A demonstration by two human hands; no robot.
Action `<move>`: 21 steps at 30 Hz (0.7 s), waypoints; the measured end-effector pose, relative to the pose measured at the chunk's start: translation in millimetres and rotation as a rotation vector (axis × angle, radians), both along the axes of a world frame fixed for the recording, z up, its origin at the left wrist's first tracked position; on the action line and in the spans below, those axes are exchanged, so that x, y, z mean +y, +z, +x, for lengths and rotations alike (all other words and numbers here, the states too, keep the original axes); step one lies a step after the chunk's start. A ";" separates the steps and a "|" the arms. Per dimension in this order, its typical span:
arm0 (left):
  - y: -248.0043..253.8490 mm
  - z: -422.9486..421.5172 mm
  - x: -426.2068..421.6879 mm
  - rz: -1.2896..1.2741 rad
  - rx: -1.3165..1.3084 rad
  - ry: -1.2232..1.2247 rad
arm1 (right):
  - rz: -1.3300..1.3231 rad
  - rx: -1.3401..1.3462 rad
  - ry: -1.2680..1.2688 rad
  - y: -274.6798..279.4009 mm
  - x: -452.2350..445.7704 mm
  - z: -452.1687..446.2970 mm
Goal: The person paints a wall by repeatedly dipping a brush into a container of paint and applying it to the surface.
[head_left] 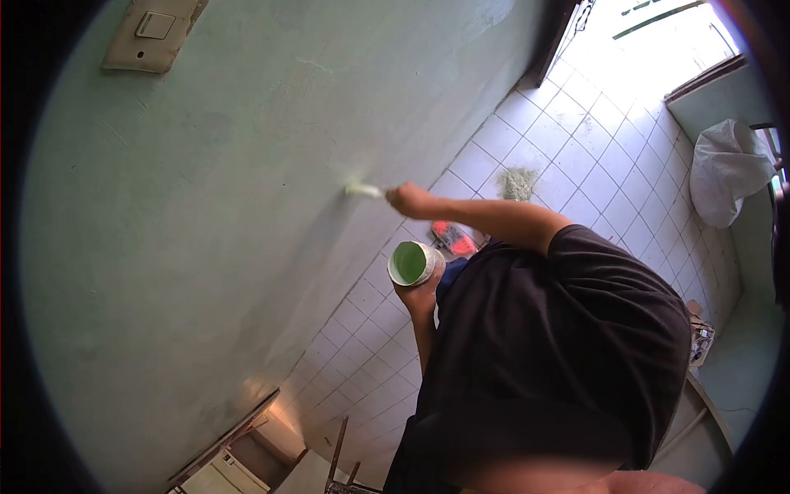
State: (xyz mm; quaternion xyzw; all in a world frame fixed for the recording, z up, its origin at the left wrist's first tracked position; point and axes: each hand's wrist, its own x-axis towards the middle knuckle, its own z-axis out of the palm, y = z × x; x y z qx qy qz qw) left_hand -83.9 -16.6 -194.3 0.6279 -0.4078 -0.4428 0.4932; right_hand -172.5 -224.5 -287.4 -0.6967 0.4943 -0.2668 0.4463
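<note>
My right hand (410,201) is closed around the handle of a paintbrush (363,190). The brush's pale bristle end touches or nearly touches the green wall (247,165) and is blurred by motion. Lower down and close to my body, my left hand (421,296) grips a white paint pot (430,265) from below and the side. The pot is tilted so that its open mouth shows, and its inside is light green. A thumb and part of the palm are visible; the other fingers are hidden behind the pot.
A switch plate (150,26) is fixed on the upper wall. On the white tiled floor (576,160) lie a heap of debris (518,183) and a red and grey object (453,239). A white sack (726,174) hangs at the right. Furniture (226,473) stands at lower left.
</note>
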 end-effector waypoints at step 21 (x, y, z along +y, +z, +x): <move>13.8 -14.5 -7.7 -0.157 0.018 -0.013 | -0.081 0.013 0.012 -27.6 -19.8 -53.9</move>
